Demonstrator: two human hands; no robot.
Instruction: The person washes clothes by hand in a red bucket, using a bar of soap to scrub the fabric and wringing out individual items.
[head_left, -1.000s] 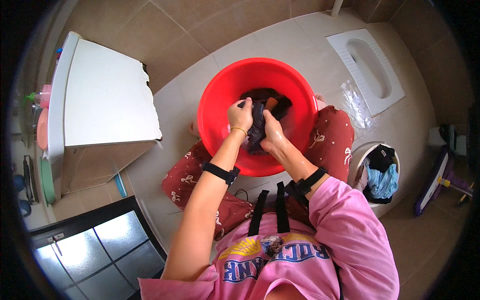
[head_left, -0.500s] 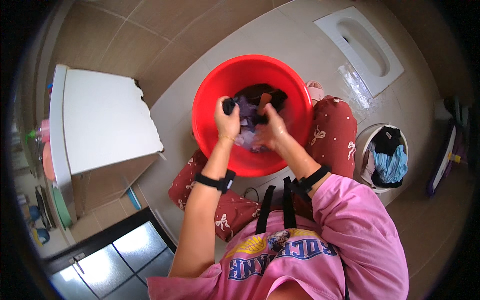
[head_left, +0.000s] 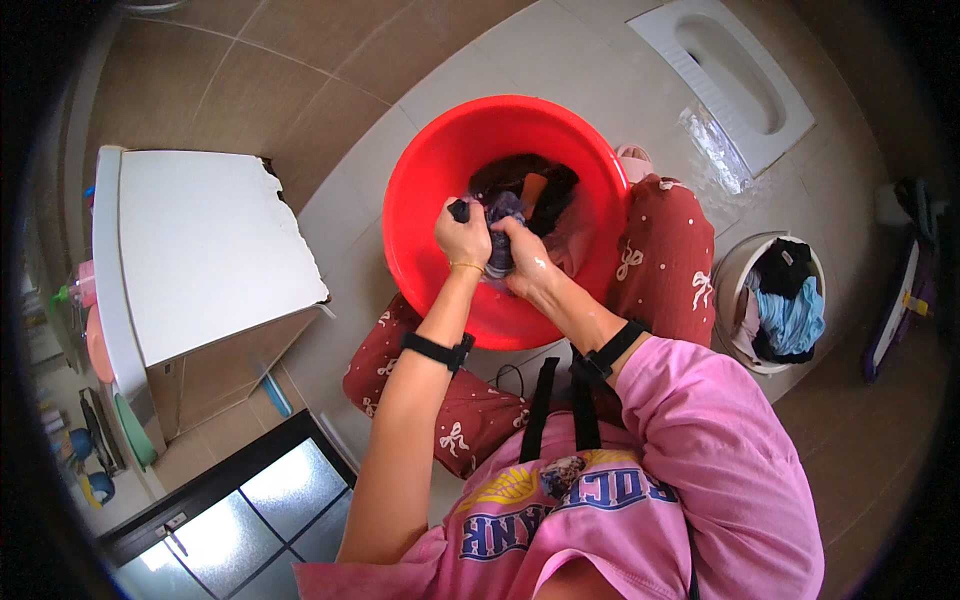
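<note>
Inside a large red basin [head_left: 418, 185], both of my hands are closed on a wet, dark purple-grey garment [head_left: 502, 245]. My left hand [head_left: 464, 238] is wrapped round one part of it, and a dark end pokes out above the thumb. Close beside it, my right hand [head_left: 527, 265] grips the garment's other side, thumb on top; its other fingers are mostly hidden. Beyond my hands lies dark wet laundry [head_left: 552, 205] with an orange-brown patch [head_left: 533, 187]. The kind of garment I hold cannot be made out.
A pale bucket [head_left: 733, 290] of black, blue and pinkish clothes [head_left: 790, 318] stands on the right. Farther back, a white squat toilet [head_left: 735, 85] is set in the wet tiled floor. At left is a white cabinet [head_left: 210, 250] with a chipped edge. My knees flank the basin.
My right hand, open and apart before, has moved left and closed on the garment beside my left hand. The garment is now bunched between both hands. The view has shifted slightly.
</note>
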